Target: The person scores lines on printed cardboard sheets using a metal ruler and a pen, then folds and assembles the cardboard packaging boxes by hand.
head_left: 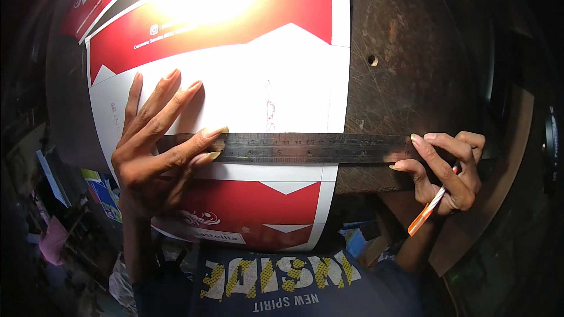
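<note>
At the far left, a second red printed piece [97,9] lies just beyond the corner of the red-and-white sheet [235,91]. The sheet's left edge slopes toward the left hand [150,161]; its near red band reaches past the desk's near edge toward the person's dark shirt [282,285]. The left forearm comes up from the near left; the hand is spread wide, palm down, three fingers fanned toward the far side on the white area, index finger and thumb on the metal ruler [305,148]. The ruler lies left to right across the sheet and runs past its right edge over the desk [405,82]. There, scratched dark surface with a small hole [372,60] extends toward the far right. The right hand [449,170], bent at the wrist, has thumb and index finger at the ruler's right end, its other fingers curled around an orange-and-white pen [435,201] slanting toward the near left. Farther right is a brown board [508,161].
</note>
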### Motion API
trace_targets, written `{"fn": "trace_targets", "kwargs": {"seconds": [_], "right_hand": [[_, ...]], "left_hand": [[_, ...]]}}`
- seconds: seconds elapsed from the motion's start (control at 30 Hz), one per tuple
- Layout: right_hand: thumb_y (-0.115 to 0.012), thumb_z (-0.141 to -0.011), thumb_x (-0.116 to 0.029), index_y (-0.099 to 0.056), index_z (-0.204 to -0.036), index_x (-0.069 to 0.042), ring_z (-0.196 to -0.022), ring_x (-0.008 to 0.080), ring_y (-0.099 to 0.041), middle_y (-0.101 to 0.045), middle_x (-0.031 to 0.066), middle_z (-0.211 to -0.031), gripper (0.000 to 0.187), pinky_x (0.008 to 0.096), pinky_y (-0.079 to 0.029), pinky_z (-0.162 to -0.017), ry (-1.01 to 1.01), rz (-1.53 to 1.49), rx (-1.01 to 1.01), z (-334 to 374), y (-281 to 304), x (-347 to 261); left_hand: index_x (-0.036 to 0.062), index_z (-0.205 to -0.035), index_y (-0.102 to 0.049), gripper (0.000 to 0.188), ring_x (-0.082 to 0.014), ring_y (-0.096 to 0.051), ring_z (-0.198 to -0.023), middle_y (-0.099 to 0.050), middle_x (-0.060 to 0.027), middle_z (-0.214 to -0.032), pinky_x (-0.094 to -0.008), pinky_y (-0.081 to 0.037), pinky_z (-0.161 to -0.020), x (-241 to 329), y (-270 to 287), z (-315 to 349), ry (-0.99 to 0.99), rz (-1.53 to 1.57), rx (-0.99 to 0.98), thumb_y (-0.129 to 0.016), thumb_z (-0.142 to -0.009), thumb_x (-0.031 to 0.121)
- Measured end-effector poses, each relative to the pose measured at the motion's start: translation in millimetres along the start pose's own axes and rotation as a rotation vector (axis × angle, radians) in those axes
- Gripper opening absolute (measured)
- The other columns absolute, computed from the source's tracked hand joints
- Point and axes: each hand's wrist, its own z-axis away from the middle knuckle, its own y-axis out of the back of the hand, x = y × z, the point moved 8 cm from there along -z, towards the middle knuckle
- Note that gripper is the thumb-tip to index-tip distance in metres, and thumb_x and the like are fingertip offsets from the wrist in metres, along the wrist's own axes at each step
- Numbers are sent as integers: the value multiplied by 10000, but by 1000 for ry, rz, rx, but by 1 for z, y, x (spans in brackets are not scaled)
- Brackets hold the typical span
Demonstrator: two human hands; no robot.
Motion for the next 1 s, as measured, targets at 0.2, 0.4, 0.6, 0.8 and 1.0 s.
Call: {"fn": "trace_targets", "kwargs": {"seconds": [0.2,0.4,0.6,0.8,1.0], "right_hand": [[-843,-683,-371,-799,-938,-95,-744,182,-508,-699,7,-913,378,297,-356,-611,-9,-4,-3,0,0,0],[-851,-664,-353,-798,-942,-101,-742,182,-504,-698,9,-906,379,300,-355,-611,-10,-24,4,0,1,1],[-852,-660,-343,-795,-949,-94,-736,180,-504,-699,16,-905,386,301,-356,-611,-11,-23,-38,-1,-1,0],[-853,-663,-339,-792,-951,-91,-730,177,-517,-699,16,-892,384,302,-354,-609,7,-27,-1,0,1,-1],[-856,-733,-331,-777,-937,-110,-849,90,-641,-750,-58,-888,312,308,-398,-719,-17,-34,-22,0,-1,0]], "left_hand": [[258,-1085,-770,324,-367,-513,-1341,-649,-154,-1309,-600,-233,-1191,-2,0,2,-2,18,9,-795,-762,268],[263,-1089,-767,332,-365,-506,-1347,-647,-141,-1316,-600,-225,-1198,-4,-1,5,3,2,5,-798,-758,264],[271,-1101,-762,346,-365,-506,-1347,-645,-140,-1319,-601,-229,-1195,-4,-1,5,0,5,4,-798,-757,258],[264,-1096,-764,340,-366,-508,-1345,-646,-144,-1317,-603,-236,-1192,-2,1,4,3,18,2,-799,-758,257],[243,-1085,-771,325,-376,-510,-1342,-646,-158,-1313,-603,-237,-1188,-2,-1,5,2,7,7,-799,-761,246]]}}
